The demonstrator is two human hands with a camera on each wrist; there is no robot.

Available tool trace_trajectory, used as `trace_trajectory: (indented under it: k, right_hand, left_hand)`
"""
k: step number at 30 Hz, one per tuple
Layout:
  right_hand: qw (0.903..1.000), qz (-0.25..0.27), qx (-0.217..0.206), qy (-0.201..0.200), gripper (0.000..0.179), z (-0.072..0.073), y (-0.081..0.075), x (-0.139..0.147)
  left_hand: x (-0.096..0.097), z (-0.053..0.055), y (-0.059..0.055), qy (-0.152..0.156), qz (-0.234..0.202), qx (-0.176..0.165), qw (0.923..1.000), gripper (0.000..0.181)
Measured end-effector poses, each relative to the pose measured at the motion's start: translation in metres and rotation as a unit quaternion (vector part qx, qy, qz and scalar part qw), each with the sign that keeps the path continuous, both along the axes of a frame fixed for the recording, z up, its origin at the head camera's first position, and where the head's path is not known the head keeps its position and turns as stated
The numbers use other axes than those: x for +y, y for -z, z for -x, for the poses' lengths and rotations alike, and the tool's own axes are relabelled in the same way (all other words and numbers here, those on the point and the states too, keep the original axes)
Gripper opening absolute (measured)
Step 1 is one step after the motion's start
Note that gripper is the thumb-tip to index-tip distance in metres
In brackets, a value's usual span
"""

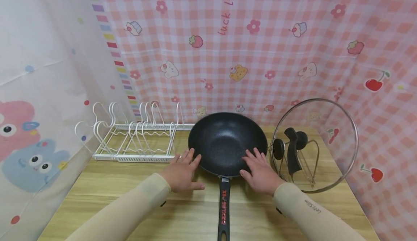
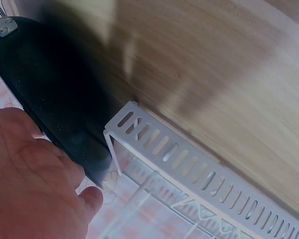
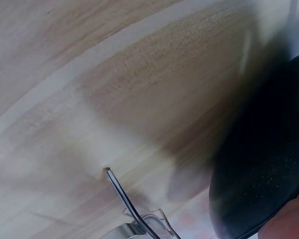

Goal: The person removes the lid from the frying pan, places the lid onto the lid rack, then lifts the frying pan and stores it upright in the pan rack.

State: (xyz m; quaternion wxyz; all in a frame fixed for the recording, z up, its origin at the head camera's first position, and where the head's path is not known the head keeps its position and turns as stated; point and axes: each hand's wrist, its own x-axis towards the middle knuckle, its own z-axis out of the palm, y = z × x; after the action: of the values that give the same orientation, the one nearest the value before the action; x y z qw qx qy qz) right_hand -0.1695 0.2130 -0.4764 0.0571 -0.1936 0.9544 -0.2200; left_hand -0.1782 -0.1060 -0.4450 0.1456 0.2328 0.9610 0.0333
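A black wok (image 1: 226, 141) stands on the wooden table, its long black handle (image 1: 223, 208) with red lettering pointing toward me. My left hand (image 1: 182, 172) is at the wok's left rim, fingers spread and thumb held out to the side. On the opposite side, my right hand (image 1: 261, 172) reaches over the right rim with its fingers extended. The left wrist view has the wok's dark outer wall (image 2: 55, 89) beside the left fingers (image 2: 65, 169). At the lower right corner of the right wrist view, part of the right hand (image 3: 291, 216) overlaps the rim.
To the left is a white wire dish rack (image 1: 137, 158), its near corner close to the wok. A glass lid (image 1: 355, 143) with a metal rim stands upright at the right in a wire stand (image 1: 317, 154), near a black curved piece (image 1: 293, 154). Checked cloth (image 1: 208, 59) hangs behind.
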Motion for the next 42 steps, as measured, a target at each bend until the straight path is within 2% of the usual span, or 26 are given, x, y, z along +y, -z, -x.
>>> trace_trajectory:
  k: [7, 14, 18, 27, 42]
  right_hand:
    - [0.9999, 0.005, 0.003, 0.011, 0.055, 0.000, -0.001, 0.000]
    - [0.9991, 0.006, -0.016, 0.038, 0.075, -0.007, -0.006, -0.011]
    - [0.9991, -0.008, -0.019, 0.038, 0.077, -0.007, -0.005, -0.013]
    - [0.9993, -0.019, -0.011, 0.030, 0.072, -0.003, 0.002, -0.006]
    - [0.9992, -0.009, -0.016, 0.035, 0.070, -0.001, -0.001, -0.001]
  left_hand:
    - [-0.001, 0.002, 0.002, 0.001, -0.015, -0.005, 0.9999, 0.105]
    - [-0.002, 0.006, 0.002, -0.029, -0.062, -0.008, 0.9977, 0.105]
    - [-0.002, 0.008, 0.004, -0.027, -0.049, -0.005, 0.9984, 0.106]
    - [-0.002, 0.005, 0.007, -0.013, -0.025, 0.000, 0.9996, 0.106]
    - [-0.001, -0.001, 0.007, -0.002, -0.027, 0.006, 0.9996, 0.102]
